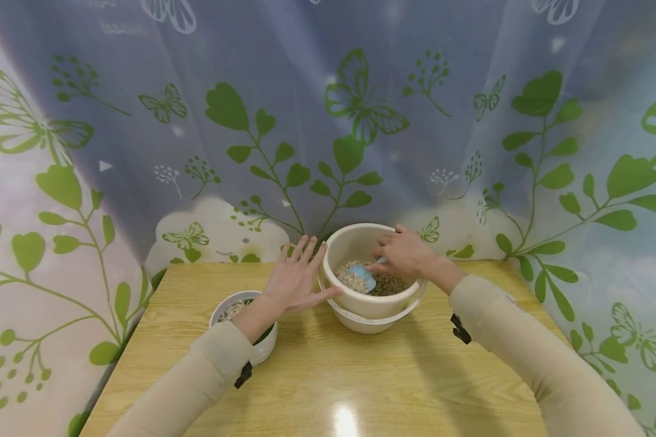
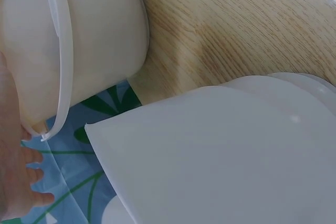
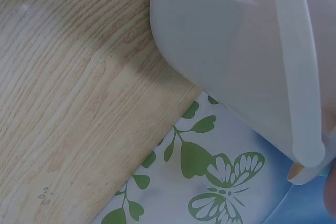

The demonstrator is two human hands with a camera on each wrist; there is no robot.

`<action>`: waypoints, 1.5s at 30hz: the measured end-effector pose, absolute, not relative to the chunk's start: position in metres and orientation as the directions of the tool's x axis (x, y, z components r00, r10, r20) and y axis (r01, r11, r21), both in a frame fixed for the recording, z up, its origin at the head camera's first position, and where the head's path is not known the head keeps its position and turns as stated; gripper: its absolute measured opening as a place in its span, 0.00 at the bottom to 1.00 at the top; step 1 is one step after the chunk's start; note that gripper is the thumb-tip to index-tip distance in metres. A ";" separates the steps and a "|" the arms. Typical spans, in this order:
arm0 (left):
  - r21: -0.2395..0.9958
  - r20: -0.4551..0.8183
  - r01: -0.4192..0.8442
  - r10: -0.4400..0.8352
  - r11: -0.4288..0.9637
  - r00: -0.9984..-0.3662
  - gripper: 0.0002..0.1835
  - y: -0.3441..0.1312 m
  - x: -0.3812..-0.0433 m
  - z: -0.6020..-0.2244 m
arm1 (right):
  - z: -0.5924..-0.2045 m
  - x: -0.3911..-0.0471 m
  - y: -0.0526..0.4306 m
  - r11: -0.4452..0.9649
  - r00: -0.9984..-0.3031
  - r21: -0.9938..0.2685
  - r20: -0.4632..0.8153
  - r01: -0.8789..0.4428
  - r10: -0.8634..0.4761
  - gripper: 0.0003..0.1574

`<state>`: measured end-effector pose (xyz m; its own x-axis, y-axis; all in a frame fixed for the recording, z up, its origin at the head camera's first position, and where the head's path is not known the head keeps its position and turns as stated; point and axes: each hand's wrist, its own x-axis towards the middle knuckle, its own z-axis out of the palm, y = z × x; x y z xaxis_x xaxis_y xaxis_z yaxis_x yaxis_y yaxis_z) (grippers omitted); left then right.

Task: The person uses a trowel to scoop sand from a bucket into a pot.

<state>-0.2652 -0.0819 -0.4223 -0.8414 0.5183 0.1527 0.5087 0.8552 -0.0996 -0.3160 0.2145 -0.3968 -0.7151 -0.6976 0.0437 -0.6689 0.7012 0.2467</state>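
Observation:
A cream bucket (image 1: 350, 244) stands at the back of the table, its white handle (image 2: 65, 61) hanging down round the outside. Inside lie pale flakes (image 1: 347, 280) on the left and darker grains (image 1: 389, 285) on the right. My right hand (image 1: 407, 252) reaches over the rim and grips a light-blue scoop (image 1: 362, 277), whose head rests among the grains. Fingers straight and spread, my left hand (image 1: 292, 279) is at the bucket's left side, thumb along the rim. Below my left wrist sits a white bowl (image 1: 266, 351) with pale flakes and something dark in it, partly covered by the forearm.
The wood-grain table (image 1: 328, 376) ends just behind the bucket. A curtain (image 1: 284, 152) printed with green leaves and butterflies hangs behind and along both sides. Both sleeves carry a black clip (image 1: 460, 329) near the cuff.

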 end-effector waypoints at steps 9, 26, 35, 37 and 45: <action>-0.096 0.151 0.508 0.517 0.856 -0.842 0.60 -0.082 -0.265 -0.422 | -0.398 -0.316 0.216 0.699 -0.708 0.248 0.065 -0.671 -0.703 0.28; -0.085 0.159 0.510 0.517 0.856 -0.841 0.60 -0.082 -0.265 -0.422 | -0.393 -0.315 0.221 0.736 -0.742 0.220 0.069 -0.640 -0.666 0.30; -0.090 0.159 0.506 0.514 0.858 -0.843 0.60 -0.082 -0.266 -0.423 | -0.392 -0.316 0.225 0.746 -0.745 0.225 0.110 -0.627 -0.658 0.29; -0.093 0.162 0.506 0.515 0.857 -0.842 0.60 -0.083 -0.266 -0.423 | -0.392 -0.315 0.225 0.744 -0.741 0.225 0.118 -0.629 -0.662 0.29; -0.097 0.180 0.511 0.520 0.854 -0.835 0.60 -0.083 -0.266 -0.425 | -0.393 -0.314 0.226 0.745 -0.731 0.223 0.158 -0.628 -0.664 0.27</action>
